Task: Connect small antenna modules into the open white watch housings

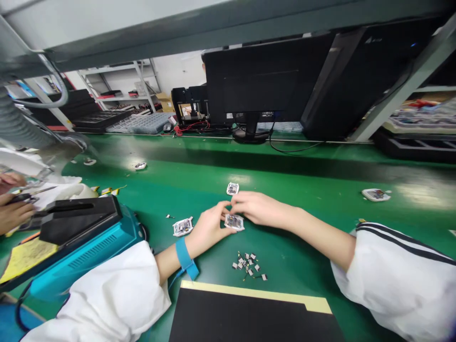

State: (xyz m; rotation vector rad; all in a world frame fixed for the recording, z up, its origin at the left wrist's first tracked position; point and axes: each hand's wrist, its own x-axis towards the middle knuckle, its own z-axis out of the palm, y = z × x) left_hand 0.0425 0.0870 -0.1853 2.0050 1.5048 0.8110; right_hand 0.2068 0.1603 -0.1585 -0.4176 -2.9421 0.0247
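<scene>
A small white-framed circuit board (234,222) lies on the green bench mat (313,185) between my hands. My left hand (208,229) grips its left side with the thumb and fingers, and a blue wrist strap (184,256) circles that wrist. My right hand (258,209) curves over the board from above, fingertips at its far edge. Another such board (183,227) lies left of my left hand, a third (232,188) just beyond my fingers. A loose heap of small dark-and-silver components (247,266) sits nearer me.
A teal machine with a black lid (85,251) stands at left, where a co-worker's hands (14,211) hold a small tool. A black pad with a yellow edge (249,313) lies at the front. A further board (375,194) rests at right, behind it a monitor's back (267,80).
</scene>
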